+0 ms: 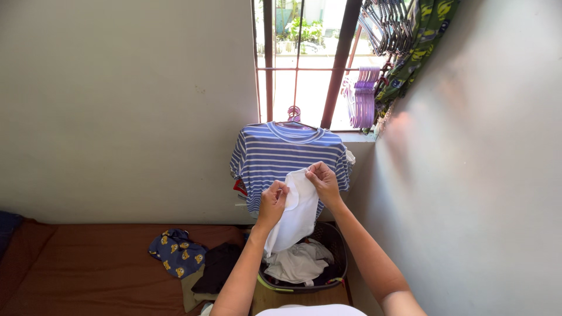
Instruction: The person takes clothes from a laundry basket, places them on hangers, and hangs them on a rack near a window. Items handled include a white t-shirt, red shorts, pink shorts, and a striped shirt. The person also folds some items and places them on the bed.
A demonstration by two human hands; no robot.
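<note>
A: Hands?
B: Left hand (273,200) and right hand (323,180), both pinched on a white garment (295,216), held up above the laundry basket (336,246).
A: Step?
B: Likely sorting out its top edge; a purple hanger (363,96) by the window seems needed.

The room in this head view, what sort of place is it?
Probably a home laundry corner: a striped shirt hangs at the barred window, spare hangers beside it, a basket of clothes below both hands.

Blue-white striped T-shirt (281,155) on hanger at barred window (304,58). Purple hangers (363,96) bunched at right of window. Green patterned cloth (418,44) hung upper right. Dark laundry basket (339,257) below, clothes inside. Navy printed garment (175,251) and dark garment (216,266) on brown surface (88,269).
</note>
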